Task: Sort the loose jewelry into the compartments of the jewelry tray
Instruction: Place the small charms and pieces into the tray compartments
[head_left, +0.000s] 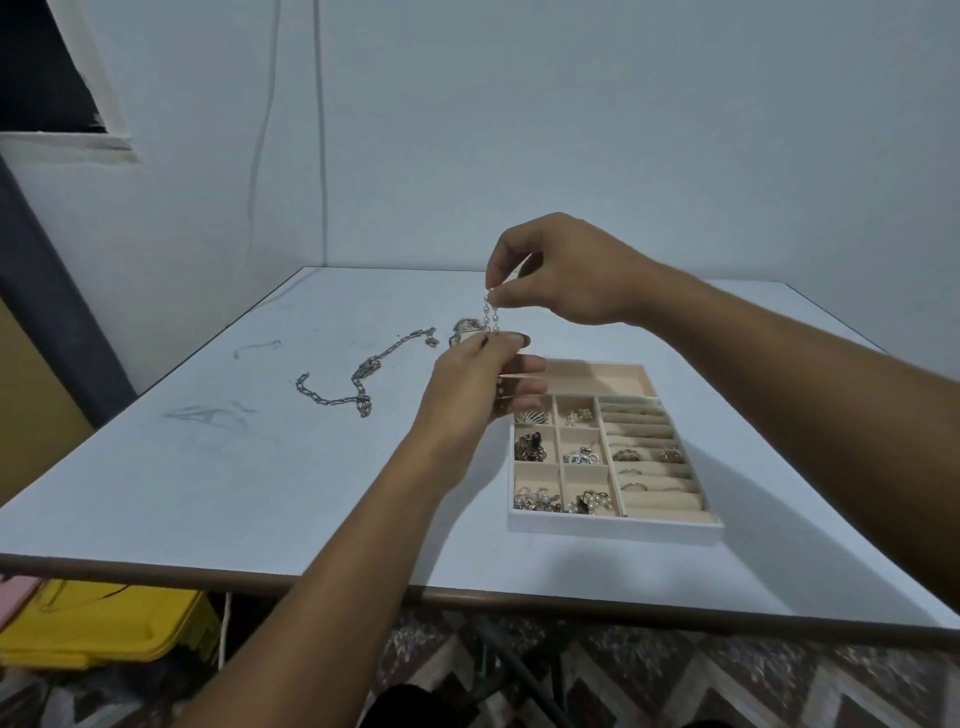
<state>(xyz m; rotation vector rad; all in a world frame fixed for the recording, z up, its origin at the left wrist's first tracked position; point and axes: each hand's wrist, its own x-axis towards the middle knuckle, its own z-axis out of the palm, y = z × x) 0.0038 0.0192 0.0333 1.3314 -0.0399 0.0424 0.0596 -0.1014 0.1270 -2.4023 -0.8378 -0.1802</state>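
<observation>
We hold the pearl strand (491, 312) above the table, right hand (566, 270) pinching its top, left hand (480, 387) closed round its bottom, beside the tray (613, 527); next, we judge, lower it into 1 compartment.

My left hand (480, 382) hides the bottom of the pearl string (491, 312) and the tray's (613, 527) far left corner. I can't make out the small shiny piece (464, 328) behind my fingers. The yellow box (98, 626) is half hidden under the table (208, 467).
</observation>
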